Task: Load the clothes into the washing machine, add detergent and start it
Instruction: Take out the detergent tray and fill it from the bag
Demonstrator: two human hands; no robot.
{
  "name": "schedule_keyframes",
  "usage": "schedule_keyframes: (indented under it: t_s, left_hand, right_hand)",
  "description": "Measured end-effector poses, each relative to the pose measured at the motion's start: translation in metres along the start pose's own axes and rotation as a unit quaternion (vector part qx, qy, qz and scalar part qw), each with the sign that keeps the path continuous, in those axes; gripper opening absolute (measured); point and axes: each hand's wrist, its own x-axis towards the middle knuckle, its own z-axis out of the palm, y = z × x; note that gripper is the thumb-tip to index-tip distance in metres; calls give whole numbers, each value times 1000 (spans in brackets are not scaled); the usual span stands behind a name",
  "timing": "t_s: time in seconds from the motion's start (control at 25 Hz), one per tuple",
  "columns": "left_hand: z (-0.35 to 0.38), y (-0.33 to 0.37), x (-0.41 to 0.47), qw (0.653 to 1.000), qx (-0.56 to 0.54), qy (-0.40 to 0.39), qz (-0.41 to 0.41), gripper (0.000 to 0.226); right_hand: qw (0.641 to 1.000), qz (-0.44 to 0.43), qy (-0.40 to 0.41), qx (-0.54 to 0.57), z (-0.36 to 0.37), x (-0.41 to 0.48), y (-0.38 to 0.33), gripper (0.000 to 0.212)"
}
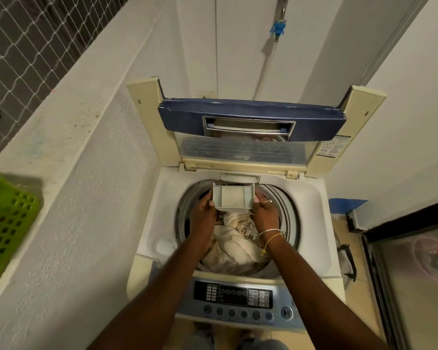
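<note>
Detergent drawer (234,197) between both hands (204,212) (263,212)

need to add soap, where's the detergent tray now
Head view, centre: the detergent tray is held between the left hand and right hand at the back of the drum, just above the clothes.

I count one washing machine (314,223) with one lid (250,117), one detergent drawer (234,197), and two hands: my left hand (202,215) and my right hand (264,213). One ring (267,202), one bangle (269,232), one green basket (8,218). The clothes (233,248) make one pale heap; I cannot count its pieces.
</note>
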Motion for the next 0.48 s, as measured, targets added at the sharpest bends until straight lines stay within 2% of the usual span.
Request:
schedule_keyframes:
  t_s: [0.16,0.36,0.48]
  left_hand:
    - [-19,32,-45,999,-5,24,46,32]
    - [-50,69,-98,988,0,88,125,24]
    - [-67,87,-119,979,-2,128,161,29]
  right_hand:
    - [997,-62,-41,-31,-8,-29,-36,33]
    - [985,-148,-84,-29,-6,-55,-84,12]
    - [970,-202,-138,-9,2,-74,-116,10]
